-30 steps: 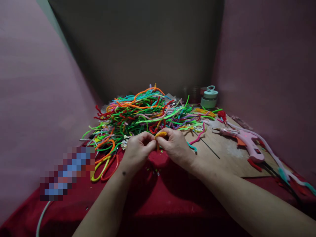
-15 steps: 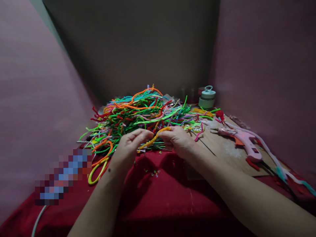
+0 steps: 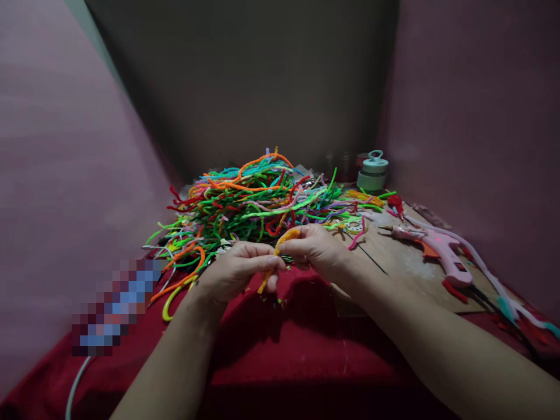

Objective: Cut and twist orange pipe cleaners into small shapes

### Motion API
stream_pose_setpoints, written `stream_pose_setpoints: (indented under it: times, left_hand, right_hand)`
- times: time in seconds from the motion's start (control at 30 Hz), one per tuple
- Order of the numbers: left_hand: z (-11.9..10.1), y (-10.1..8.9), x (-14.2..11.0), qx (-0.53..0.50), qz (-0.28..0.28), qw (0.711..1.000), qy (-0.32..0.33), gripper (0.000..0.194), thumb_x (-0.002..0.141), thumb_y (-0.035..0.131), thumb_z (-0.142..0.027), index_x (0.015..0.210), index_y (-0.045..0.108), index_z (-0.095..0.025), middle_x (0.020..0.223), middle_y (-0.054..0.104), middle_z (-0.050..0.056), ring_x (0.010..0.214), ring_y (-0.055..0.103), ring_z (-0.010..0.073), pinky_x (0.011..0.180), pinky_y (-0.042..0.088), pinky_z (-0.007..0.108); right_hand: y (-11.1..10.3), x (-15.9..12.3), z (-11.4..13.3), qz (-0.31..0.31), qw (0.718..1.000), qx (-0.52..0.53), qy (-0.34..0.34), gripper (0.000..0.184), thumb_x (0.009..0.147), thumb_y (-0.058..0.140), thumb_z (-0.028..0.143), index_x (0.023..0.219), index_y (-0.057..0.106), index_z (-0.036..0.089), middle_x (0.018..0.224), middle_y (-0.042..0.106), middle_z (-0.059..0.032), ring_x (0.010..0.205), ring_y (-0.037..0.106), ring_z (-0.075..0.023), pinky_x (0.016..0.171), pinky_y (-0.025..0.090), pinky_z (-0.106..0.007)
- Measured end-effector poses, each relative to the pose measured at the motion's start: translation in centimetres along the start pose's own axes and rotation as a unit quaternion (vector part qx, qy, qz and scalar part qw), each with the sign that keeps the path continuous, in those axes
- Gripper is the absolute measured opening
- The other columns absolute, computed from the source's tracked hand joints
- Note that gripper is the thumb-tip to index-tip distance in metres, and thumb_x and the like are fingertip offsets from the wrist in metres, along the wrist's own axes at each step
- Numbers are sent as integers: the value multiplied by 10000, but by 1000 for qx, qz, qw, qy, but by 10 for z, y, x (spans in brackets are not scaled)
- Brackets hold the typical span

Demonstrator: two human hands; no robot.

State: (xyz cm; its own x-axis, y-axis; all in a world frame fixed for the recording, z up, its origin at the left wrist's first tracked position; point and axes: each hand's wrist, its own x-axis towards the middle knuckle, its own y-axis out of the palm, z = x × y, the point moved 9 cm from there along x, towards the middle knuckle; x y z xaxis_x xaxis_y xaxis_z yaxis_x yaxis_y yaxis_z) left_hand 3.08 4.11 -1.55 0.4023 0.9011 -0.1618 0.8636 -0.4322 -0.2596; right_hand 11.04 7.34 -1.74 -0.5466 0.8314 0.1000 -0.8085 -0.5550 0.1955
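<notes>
Above red cloth [image 3: 284, 356], fuzzy orange-yellow strip [image 3: 289, 234], curved, pinched in both hands.

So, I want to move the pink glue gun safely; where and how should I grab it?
Probably by the handle, from the near right: the pink glue gun lies on its side on the board, handle slanting that way, while the metal nozzle points left, away from the grip.
</notes>
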Motion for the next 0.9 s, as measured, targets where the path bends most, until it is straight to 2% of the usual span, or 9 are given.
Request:
stream_pose_setpoints:
  times: [0.1,0.13,0.2,0.27,0.3,0.37,0.53,0.77,0.9]
  left_hand:
    - [-10,-10,3,226,-117,966,44,251,783,485,-339,638,585,-160,518,581,12,465,479,110,494,346,226]
    - [-17,-10,3,330,-166,926,75,251,796,461,-306,617,566,-164,525,577,19,486,487,120,518,348,238]
    - [-32,1,0,527,-242,803,139,240,805,420,-213,604,543,-166,547,572,44,535,505,153,577,350,278]
    - [-37,17,0,651,-261,692,171,216,797,401,-138,633,540,-162,576,572,68,577,522,189,614,342,314]
    - [-35,23,1,683,-256,662,173,201,791,398,-114,655,539,-160,586,572,71,587,527,200,616,338,321]
    - [-32,27,3,708,-247,641,163,170,777,404,-85,700,537,-158,606,577,67,597,539,209,601,332,318]
    - [-25,15,3,688,-253,667,135,166,813,381,-118,769,537,-153,638,592,57,593,555,205,550,318,294]
    - [-21,0,2,443,-241,854,131,232,865,349,-271,836,560,-180,629,591,5,554,541,127,552,357,227]
    - [-18,2,4,273,-215,933,95,254,841,386,-347,725,547,-188,478,508,-42,429,466,101,467,336,208]
  right_hand:
    - [-15,2,1,-102,992,-68,-30,66,590,547,186,587,582,130,445,451,55,423,355,-57,424,280,-202]
    - [-21,2,1,-140,984,-100,-38,67,586,541,180,575,582,128,468,477,46,457,384,-66,451,301,-205]
    - [-31,0,1,-202,967,-149,-44,81,583,524,177,559,584,126,488,494,38,501,409,-78,483,313,-210]
    - [-37,0,-2,-231,960,-151,-39,98,587,507,181,553,582,127,481,480,42,496,398,-78,482,301,-214]
    - [-40,0,-4,-237,961,-135,-36,98,589,505,183,550,577,129,472,468,46,481,384,-74,474,290,-215]
    - [-43,1,-8,-238,967,-88,-30,80,588,515,186,545,559,135,445,438,58,442,347,-65,455,268,-217]
    - [-36,4,-11,-177,983,45,-22,85,595,569,217,566,516,158,389,336,91,364,257,-51,402,214,-222]
    - [-25,2,-2,-128,988,77,-49,138,597,624,250,658,568,139,518,479,59,424,334,-48,429,257,-204]
    - [-30,-3,10,-183,974,-66,-115,117,654,575,247,690,596,137,639,575,13,558,470,-91,551,369,-222]
